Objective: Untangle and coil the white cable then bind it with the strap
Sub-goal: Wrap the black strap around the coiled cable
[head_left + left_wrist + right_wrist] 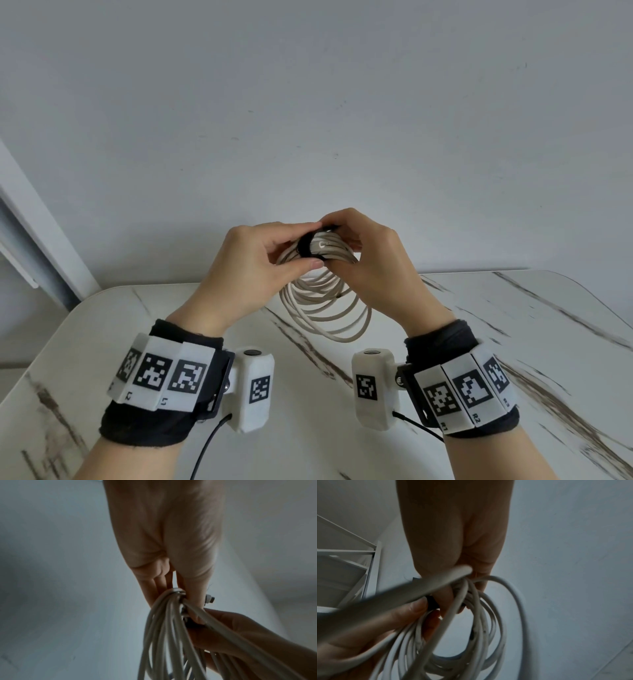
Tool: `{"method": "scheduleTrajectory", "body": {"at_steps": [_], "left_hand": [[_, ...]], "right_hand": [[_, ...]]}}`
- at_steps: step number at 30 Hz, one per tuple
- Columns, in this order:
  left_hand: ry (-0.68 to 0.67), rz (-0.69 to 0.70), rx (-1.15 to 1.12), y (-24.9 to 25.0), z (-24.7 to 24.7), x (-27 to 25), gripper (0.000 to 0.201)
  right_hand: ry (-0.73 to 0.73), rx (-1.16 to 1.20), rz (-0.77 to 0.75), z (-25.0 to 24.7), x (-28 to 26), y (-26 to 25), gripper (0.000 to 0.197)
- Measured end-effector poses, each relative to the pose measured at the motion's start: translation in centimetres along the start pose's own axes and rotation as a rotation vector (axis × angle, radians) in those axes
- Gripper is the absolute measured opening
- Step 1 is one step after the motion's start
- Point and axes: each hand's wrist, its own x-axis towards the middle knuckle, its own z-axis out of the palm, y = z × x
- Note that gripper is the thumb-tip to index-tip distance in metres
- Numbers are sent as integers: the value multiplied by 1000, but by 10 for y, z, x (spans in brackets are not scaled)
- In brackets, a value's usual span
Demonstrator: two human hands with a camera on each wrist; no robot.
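Overhead: one white cable, coiled in many loops, held up above the marbled counter. One black strap wraps its top. Left hand and right hand, raised together, both pinch the bundle at the strap.

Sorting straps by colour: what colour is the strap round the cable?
Black; the strap shows best in the head view, wrapped round the white cable.

A white marble-patterned table with brown veins stands against a plain grey wall; a white frame edges the left side.
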Motion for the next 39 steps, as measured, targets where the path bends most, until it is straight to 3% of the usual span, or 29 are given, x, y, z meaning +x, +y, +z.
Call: {"method": "scheduleTrajectory", "body": {"at_steps": [7,12,17,21,27,36,37,39], "left_hand": [[-55,135,325,1,4,3,25],[-23,113,278,0,3,3,28],[-10,64,202,-1,0,2,29],[-8,44,128,-3,4,2,37],[33,26,27,0,6,1,49],[32,-32,-165,3,-4,2,43],[37,-34,-174,3,-4,2,42],[50,-32,-200,5,-4,2,38]], "right_hand": [[15,20,16,1,-1,0,34],[-71,76,24,-5,-2,-4,47],[23,98,14,-5,-1,-7,26],[60,317,28,-6,0,-7,11],[43,442,67,-10,0,-6,6],[39,528,70,-11,0,-4,3],[15,544,83,-11,0,-4,9],[-114,507,160,-11,0,0,46]]}}
